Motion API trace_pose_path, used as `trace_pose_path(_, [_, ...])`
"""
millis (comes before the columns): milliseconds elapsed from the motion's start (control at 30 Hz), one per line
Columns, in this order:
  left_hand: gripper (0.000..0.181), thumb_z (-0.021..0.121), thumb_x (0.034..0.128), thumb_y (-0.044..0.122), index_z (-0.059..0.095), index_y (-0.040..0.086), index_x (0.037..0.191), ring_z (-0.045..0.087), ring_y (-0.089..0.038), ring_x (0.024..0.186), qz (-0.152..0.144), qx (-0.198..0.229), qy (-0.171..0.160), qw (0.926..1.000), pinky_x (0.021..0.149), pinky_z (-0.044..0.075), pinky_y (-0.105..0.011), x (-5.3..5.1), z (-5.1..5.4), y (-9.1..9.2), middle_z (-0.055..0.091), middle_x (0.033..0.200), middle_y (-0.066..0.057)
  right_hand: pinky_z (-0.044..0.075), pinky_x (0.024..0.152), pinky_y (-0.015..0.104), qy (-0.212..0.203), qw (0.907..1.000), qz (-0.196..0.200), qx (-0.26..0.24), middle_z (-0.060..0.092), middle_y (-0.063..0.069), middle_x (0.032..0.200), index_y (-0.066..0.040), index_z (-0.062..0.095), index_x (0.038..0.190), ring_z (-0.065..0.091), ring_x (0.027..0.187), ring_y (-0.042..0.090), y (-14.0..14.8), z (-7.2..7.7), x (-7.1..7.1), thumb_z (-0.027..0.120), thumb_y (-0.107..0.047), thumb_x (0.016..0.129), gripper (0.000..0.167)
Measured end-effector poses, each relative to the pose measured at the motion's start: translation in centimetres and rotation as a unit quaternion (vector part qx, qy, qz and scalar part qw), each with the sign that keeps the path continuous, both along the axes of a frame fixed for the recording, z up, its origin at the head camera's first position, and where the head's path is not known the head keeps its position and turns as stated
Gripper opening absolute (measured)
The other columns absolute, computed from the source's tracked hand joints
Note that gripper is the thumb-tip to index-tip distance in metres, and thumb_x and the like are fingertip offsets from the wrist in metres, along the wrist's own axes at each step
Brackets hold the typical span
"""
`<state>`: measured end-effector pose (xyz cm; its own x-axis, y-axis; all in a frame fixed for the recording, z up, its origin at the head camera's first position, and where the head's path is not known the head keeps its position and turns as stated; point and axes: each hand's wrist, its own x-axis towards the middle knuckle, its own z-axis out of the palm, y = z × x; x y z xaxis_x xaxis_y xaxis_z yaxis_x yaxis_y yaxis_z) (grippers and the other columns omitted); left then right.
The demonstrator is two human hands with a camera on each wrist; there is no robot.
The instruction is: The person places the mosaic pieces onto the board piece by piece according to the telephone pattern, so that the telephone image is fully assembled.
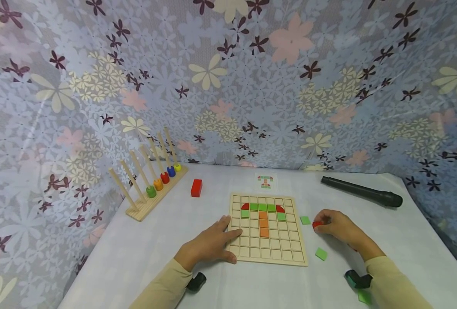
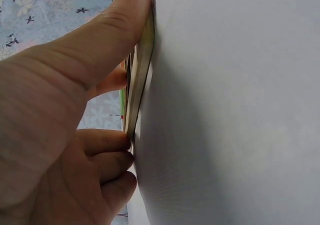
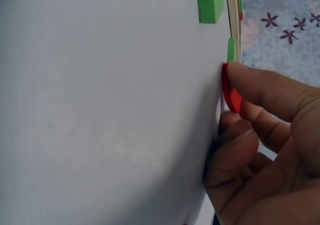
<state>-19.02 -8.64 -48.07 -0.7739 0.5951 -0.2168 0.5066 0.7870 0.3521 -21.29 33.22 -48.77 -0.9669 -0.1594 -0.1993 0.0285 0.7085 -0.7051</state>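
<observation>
In the head view a wooden grid board (image 1: pixel 251 253) carries green, red and orange pieces laid in a T shape, with an orange stem (image 1: pixel 264 223). My left hand (image 1: pixel 209 242) rests with spread fingers on the board's left edge; the left wrist view shows the thumb and fingers (image 2: pixel 112 165) along that edge. To the right of the board, my right hand (image 1: pixel 338 227) pinches a red piece (image 1: pixel 316 224) between thumb and fingers, low at the table. The right wrist view shows this red piece (image 3: pixel 232 92) with one curved side, beside a green piece (image 3: pixel 230 50).
Loose green pieces (image 1: pixel 321 253) lie right of the board, one near the right wrist. A pattern card (image 1: pixel 272 182) lies behind it, a black microphone (image 1: pixel 359 191) at back right. A red block (image 1: pixel 196 188) and a peg stand (image 1: pixel 162 189) with coloured rings are at left.
</observation>
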Motion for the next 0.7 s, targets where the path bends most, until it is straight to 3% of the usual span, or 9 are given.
trace_pose_path(100, [0.087, 0.082, 0.0774, 0.054, 0.047, 0.031, 0.154, 0.017, -0.029, 0.157, -0.001, 0.003, 0.001, 1.0000, 0.122, 0.030, -0.045, -0.06, -0.08, -0.02, 0.021, 0.169, -0.013, 0.046, 0.066, 0.029, -0.015, 0.9996, 0.002, -0.023, 0.060, 0.008, 0.090, -0.002, 0.062, 0.108, 0.051, 0.082, 0.020, 0.01, 0.13, -0.02, 0.077, -0.017, 0.089, 0.028])
trace_pose_path(300, [0.088, 0.081, 0.0770, 0.055, 0.046, 0.032, 0.154, 0.018, -0.029, 0.157, 0.000, 0.003, 0.005, 1.0000, 0.122, 0.030, -0.045, -0.10, -0.16, -0.02, 0.021, 0.169, -0.013, 0.044, 0.058, 0.031, -0.035, 0.9981, 0.001, -0.050, 0.053, 0.006, 0.079, -0.002, 0.058, 0.130, 0.047, 0.066, 0.018, 0.20, 0.08, -0.02, 0.065, -0.019, 0.099, 0.036])
trace_pose_path(700, [0.088, 0.082, 0.0775, 0.054, 0.046, 0.032, 0.155, 0.017, -0.028, 0.157, 0.001, 0.004, 0.004, 1.0000, 0.122, 0.030, -0.045, -0.11, -0.40, -0.06, 0.021, 0.169, -0.012, 0.043, 0.055, 0.030, -0.057, 0.9856, -0.065, -0.145, 0.046, 0.004, 0.078, 0.003, 0.054, 0.131, 0.043, 0.063, 0.015, 0.12, 0.40, -0.05, 0.050, -0.020, 0.106, 0.034])
